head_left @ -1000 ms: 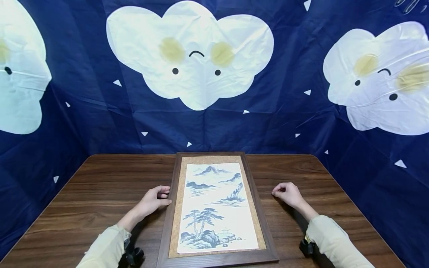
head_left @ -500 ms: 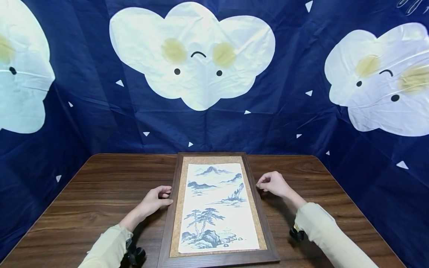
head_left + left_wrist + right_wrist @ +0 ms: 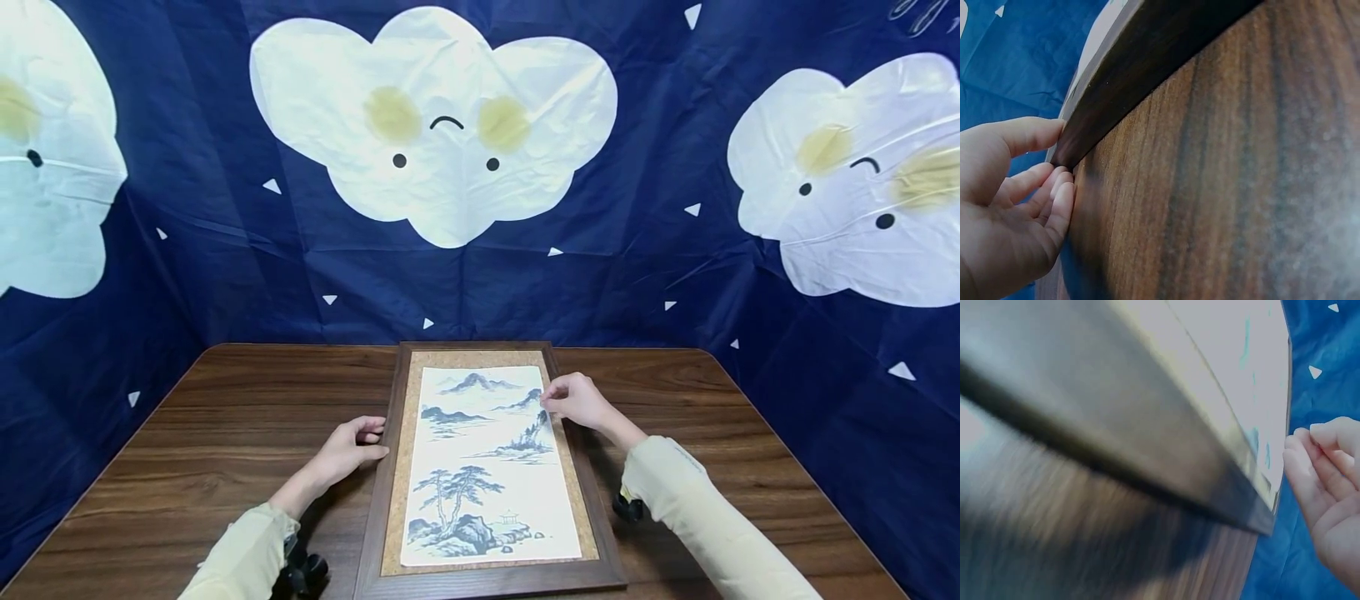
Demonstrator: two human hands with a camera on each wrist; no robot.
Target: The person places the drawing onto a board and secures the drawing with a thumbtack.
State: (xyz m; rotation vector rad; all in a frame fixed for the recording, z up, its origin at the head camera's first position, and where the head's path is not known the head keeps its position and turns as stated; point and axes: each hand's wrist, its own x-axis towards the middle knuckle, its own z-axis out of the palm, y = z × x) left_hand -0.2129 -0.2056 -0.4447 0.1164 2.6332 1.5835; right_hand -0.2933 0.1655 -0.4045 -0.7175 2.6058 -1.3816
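A brown wooden frame [image 3: 495,579] with a cork backing [image 3: 480,358] lies flat at mid-table. On the cork rests a white paper [image 3: 468,454] printed with blue-grey mountains, pines and rocks. My left hand [image 3: 345,450] touches the frame's left side with relaxed fingers; the left wrist view has its thumb [image 3: 1035,134] at the upper edge and the fingers lower down the side. Over the paper's upper right edge is my right hand [image 3: 581,400], thumb and fingertips brought close together. I cannot tell whether anything small is between them.
A dark wood-grain table [image 3: 270,400] supports the frame. Behind and on both sides hangs a navy cloth [image 3: 637,275] with large white clouds [image 3: 442,192] and small white triangles. Pale sleeves [image 3: 675,475] cover both forearms, with black devices [image 3: 307,573] at the wrists.
My right hand has moved left from the table beside the frame, across its right border to the paper's edge. The left hand keeps its place at the frame.
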